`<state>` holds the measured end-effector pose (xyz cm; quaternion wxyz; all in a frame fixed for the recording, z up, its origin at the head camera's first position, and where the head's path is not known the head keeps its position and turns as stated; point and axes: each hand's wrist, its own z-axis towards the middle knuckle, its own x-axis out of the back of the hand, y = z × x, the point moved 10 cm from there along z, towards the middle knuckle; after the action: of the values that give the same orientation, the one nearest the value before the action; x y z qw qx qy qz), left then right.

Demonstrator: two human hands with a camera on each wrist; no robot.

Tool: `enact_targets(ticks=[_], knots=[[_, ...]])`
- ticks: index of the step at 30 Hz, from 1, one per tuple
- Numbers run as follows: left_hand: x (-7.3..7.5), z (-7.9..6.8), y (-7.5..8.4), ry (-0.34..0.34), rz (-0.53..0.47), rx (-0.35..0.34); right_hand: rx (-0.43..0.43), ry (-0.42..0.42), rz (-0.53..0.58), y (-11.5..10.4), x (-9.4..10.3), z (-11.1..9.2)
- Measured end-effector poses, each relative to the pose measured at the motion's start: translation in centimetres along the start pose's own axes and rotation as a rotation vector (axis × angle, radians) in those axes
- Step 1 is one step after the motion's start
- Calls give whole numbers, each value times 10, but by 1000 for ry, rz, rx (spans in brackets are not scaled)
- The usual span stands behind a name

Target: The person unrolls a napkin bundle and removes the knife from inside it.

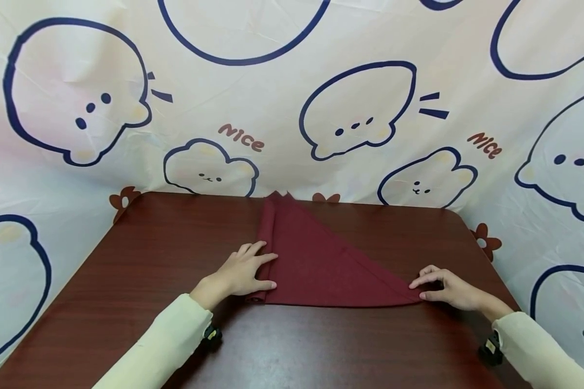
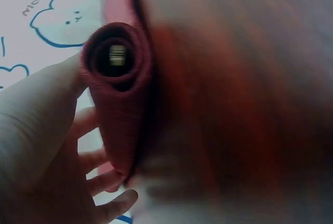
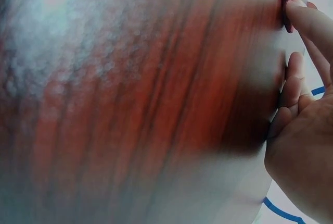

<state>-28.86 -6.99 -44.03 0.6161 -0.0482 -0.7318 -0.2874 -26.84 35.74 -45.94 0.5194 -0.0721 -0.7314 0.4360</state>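
Observation:
A dark red cloth (image 1: 321, 259) lies on the table, folded into a triangle, with its left side wound into a narrow roll (image 1: 267, 221). My left hand (image 1: 240, 273) rests across that roll with fingers spread, thumb and index reaching onto the flat part. The left wrist view looks into the spiral end of the roll (image 2: 117, 88), with the left hand (image 2: 47, 130) alongside. At the cloth's pointed right corner, my right hand (image 1: 450, 289) pinches the tip between thumb and index finger. Only a bit of the corner shows beside the right hand (image 3: 307, 130) in the right wrist view.
The reddish-brown wooden table (image 1: 321, 346) has rounded far corners. A pale curtain (image 1: 282, 97) with blue cartoon outlines hangs behind it and at both sides. The cloth's far tip reaches the table's back edge. Each wrist carries a small black device (image 1: 213, 336).

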Motion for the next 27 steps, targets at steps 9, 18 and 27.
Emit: enact_targets(ticks=[9, 18, 27], knots=[[4, -6, -14, 19, -30, 14, -5, -9, 18, 1, 0, 1], [13, -15, -32, 4, -94, 47, 15, -4, 12, 2, -1, 2], [24, -25, -43, -4, -109, 66, 0, 6, 0, 1, 0, 2]])
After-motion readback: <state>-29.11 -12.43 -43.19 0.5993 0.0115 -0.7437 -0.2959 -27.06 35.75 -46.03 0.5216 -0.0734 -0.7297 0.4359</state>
